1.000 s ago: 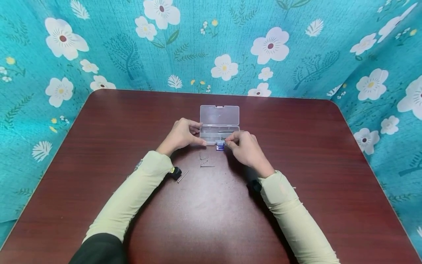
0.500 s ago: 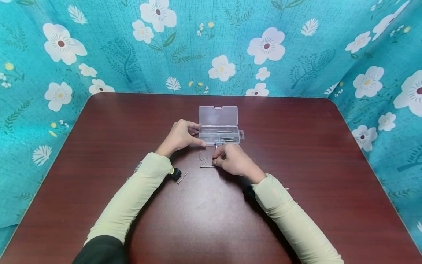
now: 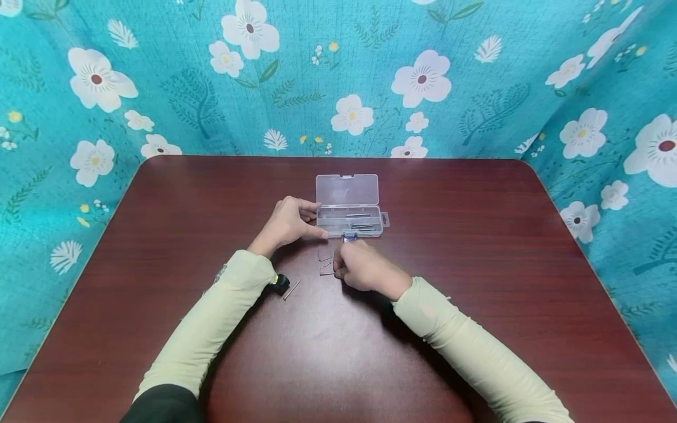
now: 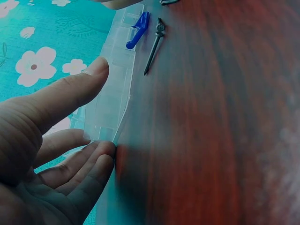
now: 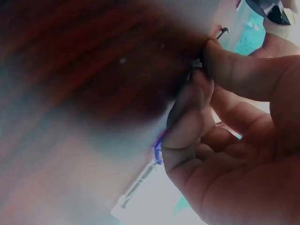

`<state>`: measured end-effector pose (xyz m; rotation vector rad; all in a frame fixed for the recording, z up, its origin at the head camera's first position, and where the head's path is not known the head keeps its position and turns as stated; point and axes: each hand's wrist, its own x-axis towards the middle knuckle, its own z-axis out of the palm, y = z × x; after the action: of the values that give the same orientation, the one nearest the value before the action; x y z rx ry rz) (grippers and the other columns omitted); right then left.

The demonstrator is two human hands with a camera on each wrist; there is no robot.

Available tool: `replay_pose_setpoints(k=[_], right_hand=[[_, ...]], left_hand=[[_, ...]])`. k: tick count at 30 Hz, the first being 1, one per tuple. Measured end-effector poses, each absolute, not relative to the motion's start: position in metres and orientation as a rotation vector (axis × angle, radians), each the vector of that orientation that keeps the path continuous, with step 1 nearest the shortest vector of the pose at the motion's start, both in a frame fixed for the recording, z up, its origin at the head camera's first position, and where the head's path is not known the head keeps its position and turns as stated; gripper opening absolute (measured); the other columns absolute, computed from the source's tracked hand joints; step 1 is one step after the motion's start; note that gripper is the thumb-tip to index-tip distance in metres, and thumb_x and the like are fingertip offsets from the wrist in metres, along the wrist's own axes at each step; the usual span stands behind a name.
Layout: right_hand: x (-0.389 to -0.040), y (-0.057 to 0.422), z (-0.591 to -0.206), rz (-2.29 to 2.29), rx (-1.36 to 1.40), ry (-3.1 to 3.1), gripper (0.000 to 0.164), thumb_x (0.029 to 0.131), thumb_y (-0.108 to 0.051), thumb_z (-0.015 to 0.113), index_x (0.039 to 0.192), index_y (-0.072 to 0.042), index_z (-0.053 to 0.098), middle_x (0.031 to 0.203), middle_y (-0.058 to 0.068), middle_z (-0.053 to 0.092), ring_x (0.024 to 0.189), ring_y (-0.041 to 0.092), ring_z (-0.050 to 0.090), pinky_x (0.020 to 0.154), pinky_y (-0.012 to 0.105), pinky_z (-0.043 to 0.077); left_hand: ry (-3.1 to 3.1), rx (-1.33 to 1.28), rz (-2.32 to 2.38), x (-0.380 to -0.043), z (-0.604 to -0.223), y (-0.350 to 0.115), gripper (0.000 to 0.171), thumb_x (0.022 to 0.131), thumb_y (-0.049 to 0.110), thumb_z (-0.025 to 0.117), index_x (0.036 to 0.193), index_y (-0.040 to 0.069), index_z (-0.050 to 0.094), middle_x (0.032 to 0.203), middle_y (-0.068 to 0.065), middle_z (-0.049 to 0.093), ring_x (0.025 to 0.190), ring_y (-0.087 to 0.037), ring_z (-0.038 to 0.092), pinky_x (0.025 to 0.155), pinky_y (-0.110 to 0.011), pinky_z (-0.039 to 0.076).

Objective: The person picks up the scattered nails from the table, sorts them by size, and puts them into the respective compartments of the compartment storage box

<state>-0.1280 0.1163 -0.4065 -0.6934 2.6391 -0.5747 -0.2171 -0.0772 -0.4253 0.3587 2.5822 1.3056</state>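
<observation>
A clear plastic box [image 3: 332, 224] stands with its lid [image 3: 347, 190] raised at the back. My left hand [image 3: 287, 223] holds the box's left end, thumb at the front corner and fingers at the back. In front of the box, my right hand [image 3: 365, 267] pinches the right end of a nail [image 3: 327, 274] lying on the table. The nail's other end shows past the thumb in the right wrist view. Small bent nails [image 3: 324, 259] lie just beyond it. Several nails [image 3: 362, 227] rest inside the box's right part. A blue latch [image 3: 349, 238] hangs at its front.
Another nail [image 3: 292, 289] lies to the left, beside the camera [image 3: 281, 284] on my left wrist. A hanging tab [image 3: 385, 219] sticks out from the box's right side. The dark red table [image 3: 449, 217] ends at a flowered blue curtain [image 3: 307, 76] behind.
My right hand has moved from the box's front edge toward me and left, down to the nail on the table. The left hand stays at the box. The head view has tilted slightly.
</observation>
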Motion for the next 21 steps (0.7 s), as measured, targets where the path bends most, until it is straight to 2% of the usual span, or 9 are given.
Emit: replay_pose_setpoints(k=[4,7,12,14,18,21], right_hand=[[-0.125,0.113,-0.407,-0.395,-0.825,2.644,0.031,0.075,0.010,0.065,0.062,-0.015,0.053,0.065,-0.004,0.048,0.067,0.017,0.050,0.064,0.036,0.049],[-0.125,0.115,-0.406,-0.406,-0.876,2.627,0.037,0.073,0.014,0.062,0.060,-0.015,0.044,0.063,-0.004,0.038,0.064,0.015,0.042,0.058,0.033,0.043],[-0.127,0.125,-0.403,-0.618,-0.805,2.578,0.027,0.077,0.016,0.060,0.072,-0.010,0.059,0.068,-0.005,0.049,0.066,0.013,0.047,0.062,0.028,0.046],[-0.128,0.130,-0.403,-0.714,-0.754,2.574,0.021,0.083,0.012,0.062,0.081,-0.008,0.068,0.075,-0.004,0.059,0.072,0.012,0.054,0.071,0.031,0.051],[-0.129,0.140,-0.405,-0.922,-0.681,2.549,0.017,0.093,0.002,0.065,0.085,-0.009,0.074,0.077,-0.005,0.066,0.075,0.009,0.059,0.081,0.034,0.052],[-0.131,0.146,-0.405,-1.066,-0.605,2.509,0.017,0.095,0.001,0.065,0.084,-0.007,0.075,0.074,-0.002,0.066,0.072,0.010,0.060,0.077,0.032,0.050]], left_hand=[[2.579,0.346,1.306,-0.216,-0.427,-0.078,0.071,0.061,0.024,0.100,0.124,0.006,0.073,0.099,-0.007,0.075,0.094,-0.019,0.069,0.087,-0.035,0.054],[2.583,0.347,1.300,-0.215,-0.426,-0.077,0.072,0.060,0.024,0.100,0.124,0.006,0.073,0.100,-0.007,0.075,0.094,-0.019,0.069,0.087,-0.035,0.054],[2.592,0.335,1.288,-0.216,-0.424,-0.076,0.072,0.060,0.024,0.100,0.125,0.007,0.072,0.102,-0.007,0.075,0.096,-0.019,0.069,0.087,-0.036,0.054],[2.589,0.333,1.284,-0.215,-0.424,-0.076,0.072,0.061,0.024,0.100,0.125,0.006,0.072,0.102,-0.007,0.075,0.096,-0.019,0.069,0.087,-0.036,0.054],[2.599,0.344,1.271,-0.215,-0.425,-0.075,0.072,0.060,0.024,0.100,0.125,0.006,0.072,0.101,-0.008,0.075,0.095,-0.019,0.069,0.087,-0.036,0.055],[2.602,0.342,1.278,-0.216,-0.425,-0.075,0.072,0.060,0.023,0.100,0.124,0.006,0.072,0.100,-0.008,0.075,0.095,-0.019,0.069,0.086,-0.036,0.055]])
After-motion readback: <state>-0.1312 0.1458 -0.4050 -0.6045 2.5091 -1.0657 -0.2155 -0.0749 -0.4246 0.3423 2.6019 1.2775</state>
